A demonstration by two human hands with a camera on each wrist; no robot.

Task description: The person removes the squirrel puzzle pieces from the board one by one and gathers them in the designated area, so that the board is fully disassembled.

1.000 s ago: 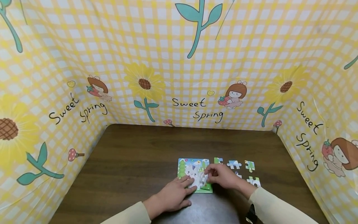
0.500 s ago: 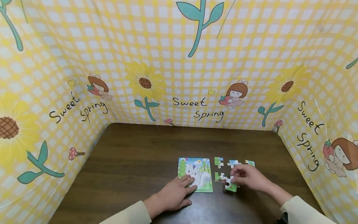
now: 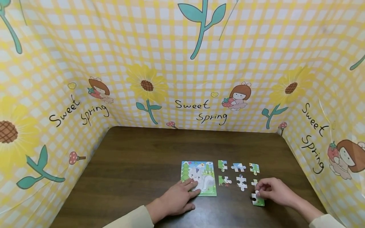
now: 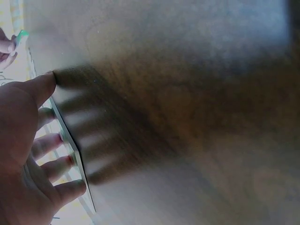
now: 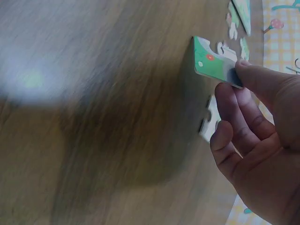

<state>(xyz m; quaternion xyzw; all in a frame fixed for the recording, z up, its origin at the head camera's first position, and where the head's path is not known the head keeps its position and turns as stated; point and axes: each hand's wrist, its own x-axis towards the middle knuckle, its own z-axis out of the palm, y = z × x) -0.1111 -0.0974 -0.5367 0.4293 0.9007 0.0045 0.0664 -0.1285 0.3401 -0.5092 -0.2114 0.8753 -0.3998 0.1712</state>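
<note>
My left hand (image 3: 176,196) rests on the lower left of a square puzzle board (image 3: 209,172) printed with a white animal and green trees. In the left wrist view its outstretched fingers reach over the edge of the board (image 4: 70,145). My right hand (image 3: 275,191) pinches a green-and-white puzzle piece (image 3: 259,202) between thumb and fingers, to the right of the board. Seen from the right wrist, that puzzle piece (image 5: 213,63) is tilted above the table, a red flower on it. Part of another puzzle piece (image 3: 253,182) shows just beyond the right fingertips.
Between board and right hand, loose puzzle pieces lie in two rows, among them a top-left piece (image 3: 222,165), a top-right piece (image 3: 254,168) and a middle piece (image 3: 241,182). A yellow checked cloth (image 3: 159,104) walls the brown table (image 3: 142,152) at the back and both sides.
My right hand has carried the puzzle piece rightward from over the board, past the loose pieces, to their lower right. The left hand has stayed on the board.
</note>
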